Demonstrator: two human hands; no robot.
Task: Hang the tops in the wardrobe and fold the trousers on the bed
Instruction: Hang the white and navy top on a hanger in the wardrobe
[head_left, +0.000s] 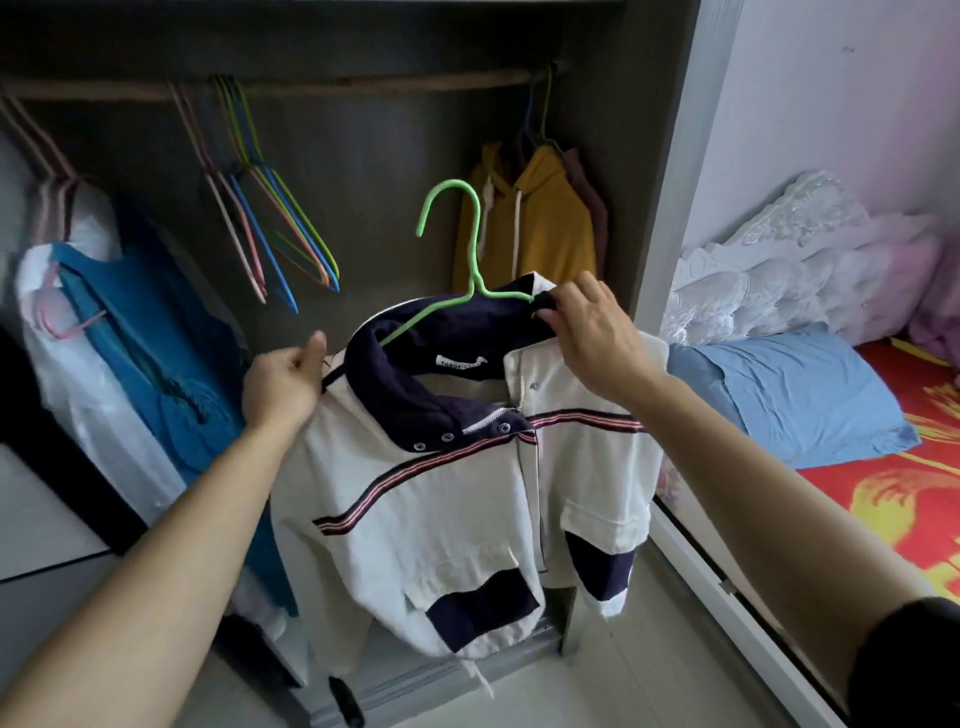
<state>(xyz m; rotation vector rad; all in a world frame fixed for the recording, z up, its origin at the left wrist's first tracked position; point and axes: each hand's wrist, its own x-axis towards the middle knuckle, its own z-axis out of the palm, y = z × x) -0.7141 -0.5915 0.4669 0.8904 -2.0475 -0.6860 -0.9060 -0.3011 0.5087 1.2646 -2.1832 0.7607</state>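
A cream hooded jacket (431, 499) with navy hood lining and red-navy stripes hangs in front of the open wardrobe, on a green hanger (457, 244) whose hook points up and left. My left hand (283, 387) grips the jacket's left shoulder. My right hand (592, 338) pinches the navy hood fabric at the hanger's right end. The wardrobe rail (332, 88) runs across above, and the hanger's hook is below it, not on it.
Several empty coloured hangers (270, 228) dangle from the rail. A mustard hoodie (535, 223) hangs at the right, blue and white garments (130, 353) at the left. The bed (883, 499) with a blue pillow (789, 389) lies to the right, past the wardrobe's side panel (670, 208).
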